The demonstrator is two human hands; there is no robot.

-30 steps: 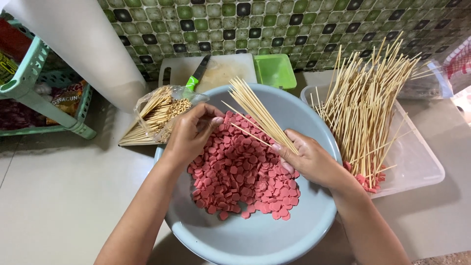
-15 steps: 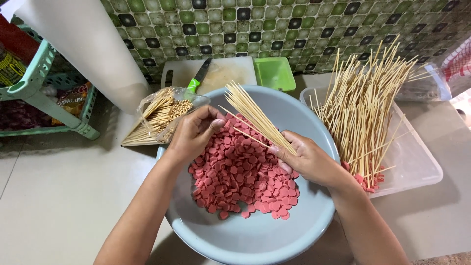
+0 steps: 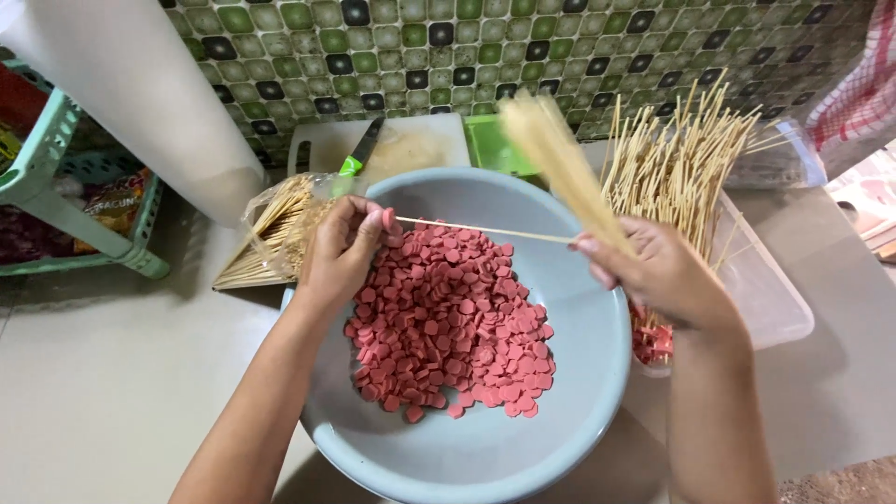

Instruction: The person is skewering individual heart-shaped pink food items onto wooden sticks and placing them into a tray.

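At the left edge of the frame, a flat orange-and-red printed snack packet [image 3: 114, 201] lies on the teal rack's shelf. Left of centre, a clear plastic bag [image 3: 280, 229] holds skewers.

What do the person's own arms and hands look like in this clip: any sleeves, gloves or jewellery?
Both forearms are bare as far as the frame shows, with no sleeves in view. The left hand and right hand wear no gloves. No rings, watch or bracelets are visible. The fingernails look short and unpainted.
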